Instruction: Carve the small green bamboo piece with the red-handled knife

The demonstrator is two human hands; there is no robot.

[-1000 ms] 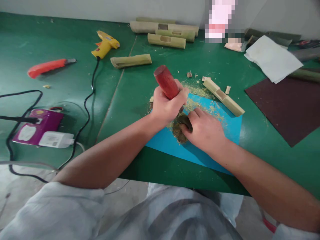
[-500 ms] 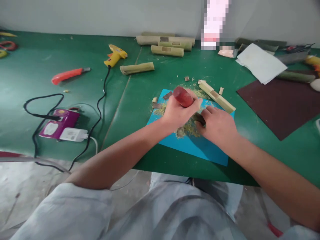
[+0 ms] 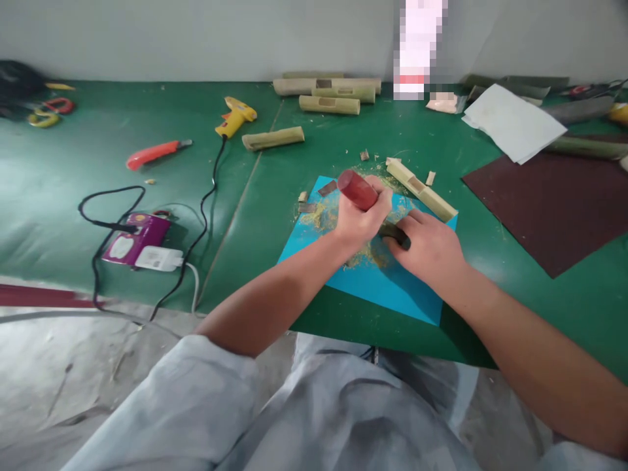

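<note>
My left hand [image 3: 360,212] is closed around the thick red handle [image 3: 357,190] of a tool, whose working end is hidden beneath the fist. Just to its right, my right hand [image 3: 432,245] grips a short dark green bamboo piece [image 3: 396,234], thumb and fingers wrapped about it. The two hands are close together over a bright blue sheet [image 3: 392,297]. Yellowish dust and shavings [image 3: 318,216] are scattered on the sheet and just beyond it. A split bamboo length [image 3: 422,190] with a cut notch lies behind my right hand, across the sheet's far edge.
Several notched bamboo tubes [image 3: 328,104] lie at the back. On the left are a yellow glue gun [image 3: 235,118], an orange-red utility knife [image 3: 154,154] and a purple power block [image 3: 135,242] with trailing cables. A dark brown sheet [image 3: 544,216] and white paper [image 3: 515,124] lie right.
The view has turned slightly left. My left hand has shifted a little with the red-handled tool, and its forearm sits further right. Slightly more of the dark bamboo piece shows between the hands.
</note>
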